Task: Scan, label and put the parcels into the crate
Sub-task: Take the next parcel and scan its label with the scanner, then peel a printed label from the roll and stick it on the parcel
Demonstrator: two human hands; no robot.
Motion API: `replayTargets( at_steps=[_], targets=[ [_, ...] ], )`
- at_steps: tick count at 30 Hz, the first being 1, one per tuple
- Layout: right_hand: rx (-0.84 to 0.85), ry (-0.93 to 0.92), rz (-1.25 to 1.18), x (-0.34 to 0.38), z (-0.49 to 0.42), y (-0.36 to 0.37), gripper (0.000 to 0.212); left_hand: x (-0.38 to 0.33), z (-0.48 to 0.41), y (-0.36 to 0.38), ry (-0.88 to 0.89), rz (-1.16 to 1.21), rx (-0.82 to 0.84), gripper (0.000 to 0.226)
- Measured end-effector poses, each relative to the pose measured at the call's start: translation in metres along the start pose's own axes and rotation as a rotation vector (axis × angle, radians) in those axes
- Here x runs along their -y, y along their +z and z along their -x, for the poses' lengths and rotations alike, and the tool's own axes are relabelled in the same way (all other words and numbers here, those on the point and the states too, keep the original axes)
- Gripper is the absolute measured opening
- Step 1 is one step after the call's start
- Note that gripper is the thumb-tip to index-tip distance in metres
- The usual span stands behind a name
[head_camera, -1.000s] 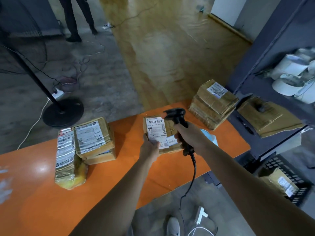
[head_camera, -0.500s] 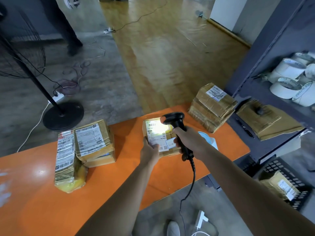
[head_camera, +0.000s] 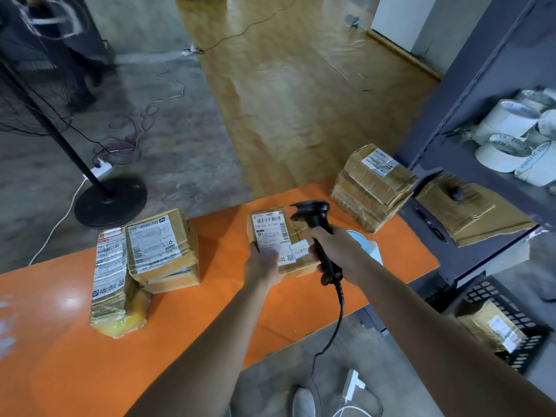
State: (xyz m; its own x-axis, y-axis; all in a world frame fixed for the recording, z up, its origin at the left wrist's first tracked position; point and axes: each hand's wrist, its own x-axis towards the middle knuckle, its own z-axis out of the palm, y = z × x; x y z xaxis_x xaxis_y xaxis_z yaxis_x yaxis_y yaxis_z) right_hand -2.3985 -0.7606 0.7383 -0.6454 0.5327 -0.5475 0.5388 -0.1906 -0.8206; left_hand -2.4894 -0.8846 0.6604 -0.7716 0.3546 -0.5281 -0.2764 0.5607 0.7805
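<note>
A taped cardboard parcel [head_camera: 272, 233] with a white shipping label and a small blue-edged sticker lies on the orange table [head_camera: 69, 341]. My left hand [head_camera: 261, 266] grips its near left edge. My right hand [head_camera: 337, 251] holds a black corded barcode scanner [head_camera: 313, 216] by the handle, its head over the parcel's right side. A black crate [head_camera: 511, 302] stands on the floor at the lower right with a parcel [head_camera: 487, 326] inside.
Two labelled parcels [head_camera: 162, 251] lean together on the table's left. A stack of parcels [head_camera: 373, 185] sits at the far right corner. A grey shelf unit [head_camera: 469, 164] on the right holds tape rolls [head_camera: 511, 133] and flat cardboard. A fan stand [head_camera: 109, 200] is beyond the table.
The scanner's light on the label, lit half a second ago, is off. The scanner has shifted slightly right off the label. A person in the far left background has walked further away.
</note>
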Motion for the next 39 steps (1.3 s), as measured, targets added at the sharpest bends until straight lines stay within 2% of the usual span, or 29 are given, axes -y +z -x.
replayTargets(
  at_steps=[4, 8, 13, 18, 24, 29, 34, 39],
  targets=[
    [-0.107, -0.032, -0.013, -0.014, -0.008, -0.017, 0.021, -0.004, -0.006, -0.001, 0.029, -0.182, -0.037, 0.052],
    [-0.239, -0.018, -0.013, -0.031, -0.017, -0.042, 0.021, -0.007, -0.009, 0.003, 0.075, -0.394, -0.191, 0.06],
    [-0.391, 0.004, -0.042, -0.052, -0.031, -0.076, 0.018, -0.02, 0.0, 0.023, 0.316, -0.69, -0.305, 0.066],
    [-0.483, 0.052, -0.023, -0.073, -0.043, -0.112, 0.011, -0.045, 0.01, 0.068, 0.573, -0.718, -0.236, 0.053],
    [-0.494, 0.14, 0.028, -0.095, -0.063, -0.148, 0.009, -0.065, 0.004, 0.132, 0.806, -0.796, -0.029, 0.037],
    [-0.518, 0.176, 0.153, -0.11, -0.082, -0.173, 0.007, -0.062, -0.007, 0.171, 0.801, -0.969, 0.133, 0.031],
    [-0.494, 0.194, 0.216, -0.122, -0.1, -0.189, 0.014, -0.052, -0.017, 0.187, 0.727, -1.112, 0.115, 0.048],
    [-0.489, 0.223, 0.258, -0.129, -0.114, -0.196, 0.032, -0.045, -0.025, 0.198, 0.696, -1.14, 0.089, 0.046]
  ],
)
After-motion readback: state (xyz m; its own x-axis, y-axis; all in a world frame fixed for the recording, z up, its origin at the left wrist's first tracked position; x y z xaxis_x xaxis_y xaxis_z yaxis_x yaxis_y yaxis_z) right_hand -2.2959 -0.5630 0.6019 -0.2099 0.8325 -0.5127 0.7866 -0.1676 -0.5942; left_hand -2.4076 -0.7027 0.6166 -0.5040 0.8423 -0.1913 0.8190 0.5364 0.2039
